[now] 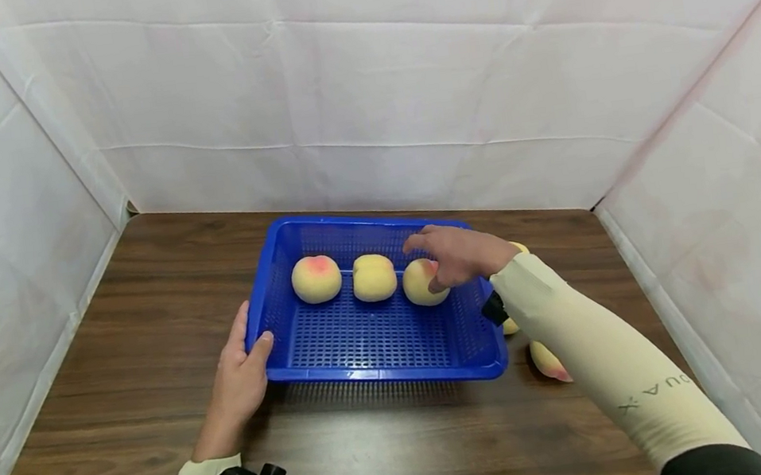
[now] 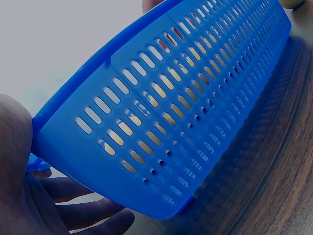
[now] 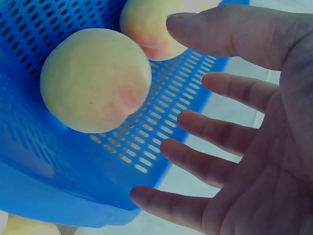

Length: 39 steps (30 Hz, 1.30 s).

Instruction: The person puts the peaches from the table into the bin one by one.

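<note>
A blue plastic basket (image 1: pixel 384 373) with slotted walls (image 2: pixel 132 107) stands at the middle of the table. My left hand (image 1: pixel 239 378) grips its left rim, thumb on top and fingers beneath. Inside, three peaches lie in a row: a left peach (image 1: pixel 316 280) with a pink top, a middle peach (image 1: pixel 374 278) and a right peach (image 1: pixel 418 285). Over the right peach hovers my right hand (image 1: pixel 460 253). Its fingers (image 3: pixel 220 129) are spread and hold nothing; a gap separates them from the nearest peach (image 3: pixel 95 81) in the right wrist view.
More peaches lie on the brown wooden table (image 1: pixel 380 454) right of the basket, one peach (image 1: pixel 548 362) near the front right corner, others partly hidden by my right sleeve (image 1: pixel 597 345). White sheeting (image 1: pixel 375 86) encloses the table at the back and both sides.
</note>
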Tool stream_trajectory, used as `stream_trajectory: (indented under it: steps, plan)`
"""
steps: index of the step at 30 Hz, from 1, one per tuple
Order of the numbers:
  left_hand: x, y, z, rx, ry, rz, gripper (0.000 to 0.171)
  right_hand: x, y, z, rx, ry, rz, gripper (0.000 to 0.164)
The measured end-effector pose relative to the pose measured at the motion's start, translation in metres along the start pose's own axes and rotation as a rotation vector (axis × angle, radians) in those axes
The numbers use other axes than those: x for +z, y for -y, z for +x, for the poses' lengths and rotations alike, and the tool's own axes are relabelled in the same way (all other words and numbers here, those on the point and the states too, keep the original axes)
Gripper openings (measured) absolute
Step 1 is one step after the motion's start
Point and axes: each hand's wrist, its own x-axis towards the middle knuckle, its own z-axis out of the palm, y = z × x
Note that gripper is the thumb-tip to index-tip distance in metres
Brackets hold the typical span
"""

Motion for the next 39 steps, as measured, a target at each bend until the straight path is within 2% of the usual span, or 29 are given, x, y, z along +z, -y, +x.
stream_trajectory:
  steps: [11, 16, 26, 35, 39]
  plan:
    - [-0.003, -0.001, 0.002, -0.029, -0.001, -0.002, 0.062, -0.003, 0.004, -0.007, -0.007, -0.024, 0.031, 0.068]
    - [-0.004, 0.001, 0.003, -0.012, -0.003, -0.01, 0.063, -0.006, 0.001, -0.018, -0.016, -0.064, 0.052, 0.069]
    - [-0.002, 0.001, 0.002, 0.005, -0.009, -0.004, 0.062, -0.01, -0.015, -0.051, 0.009, -0.152, 0.044, 0.071]
    - [-0.004, -0.001, 0.003, -0.005, -0.002, -0.007, 0.063, -0.013, -0.031, -0.066, -0.048, -0.201, 0.064, 0.072]
    - [-0.004, -0.001, 0.002, -0.009, 0.001, 0.004, 0.063, -0.013, -0.038, -0.074, -0.028, -0.215, 0.076, 0.073]
